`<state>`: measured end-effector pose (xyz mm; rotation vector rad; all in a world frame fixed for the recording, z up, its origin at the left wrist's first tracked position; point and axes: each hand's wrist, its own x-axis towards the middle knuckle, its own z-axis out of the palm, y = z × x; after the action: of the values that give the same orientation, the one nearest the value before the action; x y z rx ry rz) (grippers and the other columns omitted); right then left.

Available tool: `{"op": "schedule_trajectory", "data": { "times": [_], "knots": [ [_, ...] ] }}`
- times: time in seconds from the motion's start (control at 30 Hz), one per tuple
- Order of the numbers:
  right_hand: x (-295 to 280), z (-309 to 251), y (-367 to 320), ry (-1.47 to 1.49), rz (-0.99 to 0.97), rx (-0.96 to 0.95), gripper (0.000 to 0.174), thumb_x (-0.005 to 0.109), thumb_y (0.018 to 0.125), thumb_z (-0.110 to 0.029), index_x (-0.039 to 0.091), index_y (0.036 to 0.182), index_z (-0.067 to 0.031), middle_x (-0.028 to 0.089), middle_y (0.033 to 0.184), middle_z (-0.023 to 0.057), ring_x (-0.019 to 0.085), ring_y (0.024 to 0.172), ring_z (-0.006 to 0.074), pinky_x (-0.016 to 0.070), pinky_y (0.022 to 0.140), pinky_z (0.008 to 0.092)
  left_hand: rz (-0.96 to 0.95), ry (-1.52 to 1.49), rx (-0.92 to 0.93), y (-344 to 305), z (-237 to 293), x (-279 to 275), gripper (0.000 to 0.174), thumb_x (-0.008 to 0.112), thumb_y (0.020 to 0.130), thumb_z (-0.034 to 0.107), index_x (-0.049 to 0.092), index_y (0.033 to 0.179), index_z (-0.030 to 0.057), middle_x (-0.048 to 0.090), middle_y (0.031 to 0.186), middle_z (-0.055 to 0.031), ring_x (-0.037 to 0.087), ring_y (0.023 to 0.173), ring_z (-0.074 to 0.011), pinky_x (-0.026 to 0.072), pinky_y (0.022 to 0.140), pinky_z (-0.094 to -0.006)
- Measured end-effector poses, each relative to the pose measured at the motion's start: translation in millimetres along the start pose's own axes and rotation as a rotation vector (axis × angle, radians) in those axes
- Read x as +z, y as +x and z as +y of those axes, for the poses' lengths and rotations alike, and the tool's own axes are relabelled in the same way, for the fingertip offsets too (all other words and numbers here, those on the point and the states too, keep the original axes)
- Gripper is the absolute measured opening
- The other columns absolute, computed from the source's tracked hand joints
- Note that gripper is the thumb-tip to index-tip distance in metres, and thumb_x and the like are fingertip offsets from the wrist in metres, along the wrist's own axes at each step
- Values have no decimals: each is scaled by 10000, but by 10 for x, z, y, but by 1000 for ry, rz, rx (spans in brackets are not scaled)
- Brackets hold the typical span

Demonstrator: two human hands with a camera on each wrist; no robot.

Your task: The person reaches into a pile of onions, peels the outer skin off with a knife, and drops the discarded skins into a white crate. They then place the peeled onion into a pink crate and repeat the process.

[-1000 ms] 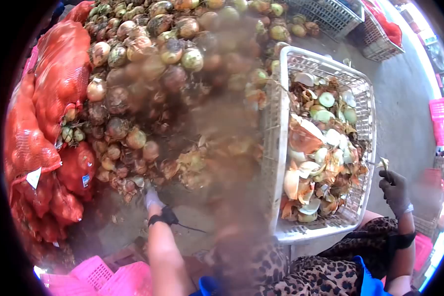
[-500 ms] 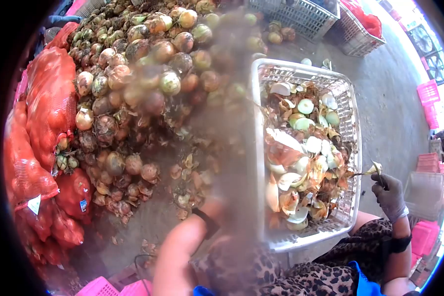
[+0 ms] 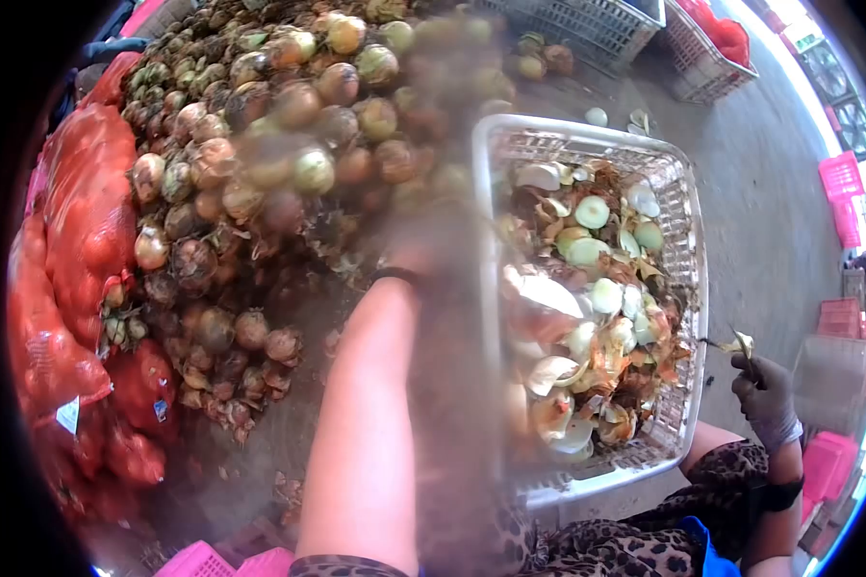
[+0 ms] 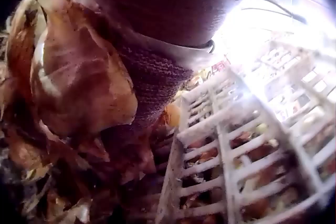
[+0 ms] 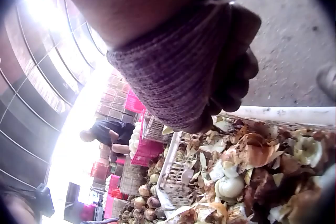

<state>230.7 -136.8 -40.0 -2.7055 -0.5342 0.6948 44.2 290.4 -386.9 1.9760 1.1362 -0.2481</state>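
Observation:
My right hand [image 3: 766, 396], in a pale glove, is curled beside the right edge of the white plastic crate [image 3: 695, 385]. From its fingers sticks a pale onion scrap [image 3: 742, 342] with a thin dark stalk. Onion skins and cut onion ends [image 3: 587, 252] lie in the crate. My left forearm [image 3: 364, 413] reaches forward between the onion pile [image 3: 245, 144] and the crate; a blur covers the hand there. In the left wrist view the gloved left hand [image 4: 152, 77] is low beside the slatted crate wall, behind a large brown onion skin [image 4: 79, 82]; its fingers are hidden.
Red mesh sacks [image 3: 87, 212] of onions stand along the left of the pile. Grey crates [image 3: 577, 34] are at the back, and pink baskets [image 3: 842, 197] at the far right. A person [image 5: 110, 134] bends among crates in the right wrist view.
My left arm has swung right and forward, away from the floor by the pile's near edge. The head view has shifted, while my right hand stays by the crate with the onion scrap.

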Motion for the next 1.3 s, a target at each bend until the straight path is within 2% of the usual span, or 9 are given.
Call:
{"op": "schedule_trajectory", "data": {
  "times": [0.37, 0.43, 0.53, 0.63, 0.7, 0.83, 1.03, 1.2, 1.3],
  "knots": [
    [-420, 80, -262, 42, 132, -241, 257, 638, 797, -74, 661, 1033, 27, 646, 754, 146, 597, 654, 120, 490, 629, 281, 286, -29, 377, -1370, -3, -1097, 464, 754, 783, 150, 585, 1202, 41, 682, 1046, -96, 663, 916, -221, 537, 793, -320],
    [-503, 167, -419, 122, 163, -280, 262, 647, 798, -81, 664, 1041, 15, 670, 817, 167, 621, 683, 130, 502, 647, 288, 32, -937, 349, -2095, 1061, -1213, 314, 763, 787, 251, 667, 1051, 110, 701, 887, -105, 692, 800, -226, 570, 684, -315],
    [-585, 220, -682, 226, 191, -327, 251, 648, 791, -66, 664, 1033, 0, 646, 784, 160, 603, 665, 141, 496, 631, 288, 142, 49, 1011, -2587, 1676, -943, 124, 737, 793, 185, 662, 884, 144, 689, 843, -82, 690, 762, -204, 580, 640, -309],
    [-668, 319, -905, 237, 180, -374, 203, 648, 773, -53, 658, 973, -20, 564, 699, 156, 554, 598, 181, 461, 575, 313, -316, 999, 1279, -2865, 2164, -403, 155, 580, 801, 102, 679, 919, 121, 636, 837, -88, 634, 761, -248, 502, 617, -411],
    [-749, 346, -977, 202, 179, -406, 192, 651, 768, -51, 656, 958, -27, 539, 678, 153, 539, 575, 214, 446, 557, 323, -168, 1269, 1198, -2574, 2101, 51, 209, 560, 863, 133, 680, 1012, 217, 567, 686, -29, 608, 665, -223, 494, 582, -363],
    [-776, 495, -897, 151, 328, -377, 125, 640, 768, -54, 653, 887, -18, 515, 641, 142, 515, 541, 239, 426, 534, 327, -61, 1415, 592, -1505, 2439, 455, 193, 620, 845, 196, 686, 1016, 134, 650, 1023, -94, 657, 905, -239, 526, 743, -377],
    [-881, 658, -596, 198, 274, -179, 137, 583, 705, 12, 624, 835, 25, 506, 625, 112, 476, 526, 170, 388, 511, 295, 205, 784, 401, -785, 2817, 662, 273, 660, 796, 340, 719, 934, 111, 709, 936, -123, 685, 928, -287, 544, 754, -394],
    [-801, 729, -620, 314, 218, -101, 228, 585, 728, 3, 651, 944, 30, 528, 648, 19, 468, 566, 75, 371, 516, 233, -272, 793, 852, -1014, 2717, -63, 471, 650, 796, 251, 585, 1229, 80, 627, 1197, -160, 606, 1102, -297, 475, 936, -362],
    [-755, 778, -652, 394, 129, 6, 290, 568, 757, -14, 641, 1033, 38, 512, 676, -22, 451, 562, 39, 355, 506, 204, -319, 67, 771, -1199, 2247, -784, 565, 708, 790, 149, 514, 1313, 53, 591, 1255, -139, 592, 1094, -222, 470, 960, -326]
  ]
}}
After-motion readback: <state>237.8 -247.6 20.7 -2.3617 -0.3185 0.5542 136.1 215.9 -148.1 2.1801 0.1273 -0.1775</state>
